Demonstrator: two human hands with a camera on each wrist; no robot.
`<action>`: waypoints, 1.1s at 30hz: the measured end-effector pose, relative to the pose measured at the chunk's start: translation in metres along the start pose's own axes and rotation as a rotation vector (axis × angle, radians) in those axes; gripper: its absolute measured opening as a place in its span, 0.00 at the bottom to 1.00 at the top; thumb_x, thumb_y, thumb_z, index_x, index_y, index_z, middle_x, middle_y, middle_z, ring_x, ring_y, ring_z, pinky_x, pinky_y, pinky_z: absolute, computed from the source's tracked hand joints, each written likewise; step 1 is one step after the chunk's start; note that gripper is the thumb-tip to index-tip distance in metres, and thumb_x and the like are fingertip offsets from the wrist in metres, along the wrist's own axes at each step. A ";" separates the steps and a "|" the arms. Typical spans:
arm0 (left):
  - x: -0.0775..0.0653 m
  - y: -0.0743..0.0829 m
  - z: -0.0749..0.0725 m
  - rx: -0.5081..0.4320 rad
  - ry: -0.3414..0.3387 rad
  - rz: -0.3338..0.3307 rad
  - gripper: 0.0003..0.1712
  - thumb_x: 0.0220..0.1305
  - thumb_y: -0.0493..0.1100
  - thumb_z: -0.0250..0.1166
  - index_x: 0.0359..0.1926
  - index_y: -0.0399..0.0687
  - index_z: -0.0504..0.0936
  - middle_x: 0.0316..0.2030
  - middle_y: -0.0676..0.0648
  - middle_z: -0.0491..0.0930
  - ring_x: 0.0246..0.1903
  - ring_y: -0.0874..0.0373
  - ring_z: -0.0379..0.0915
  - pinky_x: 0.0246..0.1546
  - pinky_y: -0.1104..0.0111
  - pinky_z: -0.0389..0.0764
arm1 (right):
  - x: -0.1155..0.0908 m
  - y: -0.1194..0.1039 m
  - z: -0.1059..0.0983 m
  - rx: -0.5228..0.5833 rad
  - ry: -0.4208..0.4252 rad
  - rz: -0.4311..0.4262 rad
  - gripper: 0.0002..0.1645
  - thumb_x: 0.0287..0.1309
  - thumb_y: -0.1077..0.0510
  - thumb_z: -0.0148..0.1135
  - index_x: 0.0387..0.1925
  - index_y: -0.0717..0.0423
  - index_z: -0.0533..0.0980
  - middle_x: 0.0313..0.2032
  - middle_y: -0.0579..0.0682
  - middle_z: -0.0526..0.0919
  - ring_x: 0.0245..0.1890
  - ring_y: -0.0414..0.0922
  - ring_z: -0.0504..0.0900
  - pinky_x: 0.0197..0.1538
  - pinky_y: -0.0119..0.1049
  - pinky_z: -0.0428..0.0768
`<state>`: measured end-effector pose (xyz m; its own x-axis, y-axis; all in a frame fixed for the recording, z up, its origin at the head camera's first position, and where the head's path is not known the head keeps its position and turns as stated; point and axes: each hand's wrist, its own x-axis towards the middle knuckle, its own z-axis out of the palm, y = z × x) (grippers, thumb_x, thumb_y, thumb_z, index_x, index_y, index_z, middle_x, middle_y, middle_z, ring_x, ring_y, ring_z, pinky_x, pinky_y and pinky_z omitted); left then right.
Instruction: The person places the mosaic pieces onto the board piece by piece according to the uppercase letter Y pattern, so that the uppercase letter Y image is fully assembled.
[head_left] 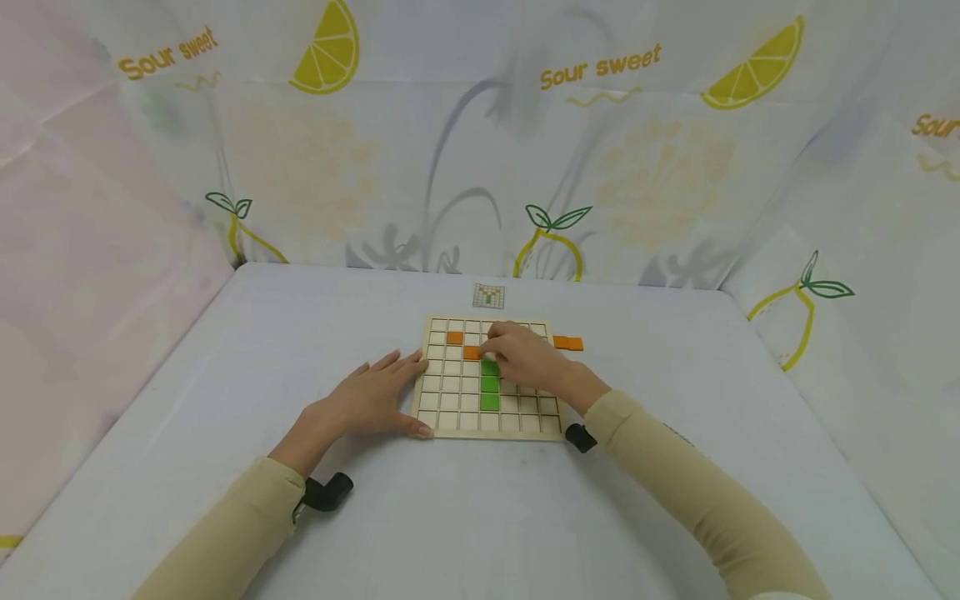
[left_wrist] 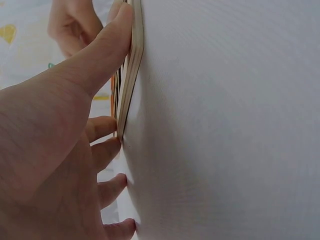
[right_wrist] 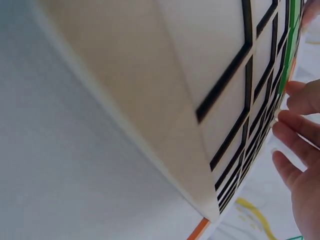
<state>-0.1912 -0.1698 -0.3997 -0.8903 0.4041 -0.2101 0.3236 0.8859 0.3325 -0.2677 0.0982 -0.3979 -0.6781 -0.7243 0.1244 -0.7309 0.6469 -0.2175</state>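
A wooden grid board [head_left: 495, 435] lies on the table, its corner close up in the right wrist view. My left hand [head_left: 375, 396] rests spread at the board's left edge, thumb on the near-left corner and fingertips along the side. My right hand [head_left: 525, 354] reaches over the board from the right with bent fingers, its fingertips low over the squares by the green tiles [head_left: 490, 385]. Those tiles form a column mid-board. Two orange tiles [head_left: 454, 337] sit diagonally at upper left, the lower one beside my right fingertips. I cannot tell whether these fingertips pinch a tile.
Loose orange tiles [head_left: 568, 342] lie just off the board's right edge. A small card [head_left: 489, 296] printed with a coloured grid pattern lies beyond the board. A white cloth covers the table [head_left: 480, 517], and lemon-printed fabric [head_left: 420, 150] hangs behind it.
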 end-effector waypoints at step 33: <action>-0.004 0.003 -0.001 -0.013 0.007 -0.003 0.65 0.46 0.73 0.72 0.77 0.51 0.56 0.79 0.49 0.49 0.78 0.40 0.41 0.72 0.34 0.48 | -0.031 0.035 -0.010 -0.048 0.029 0.150 0.18 0.60 0.68 0.56 0.49 0.57 0.83 0.45 0.52 0.84 0.48 0.50 0.82 0.56 0.45 0.80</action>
<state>-0.1872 -0.1689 -0.3971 -0.8935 0.3997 -0.2045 0.3169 0.8841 0.3434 -0.2734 0.1455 -0.3997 -0.7816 -0.6117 0.1224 -0.6234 0.7587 -0.1890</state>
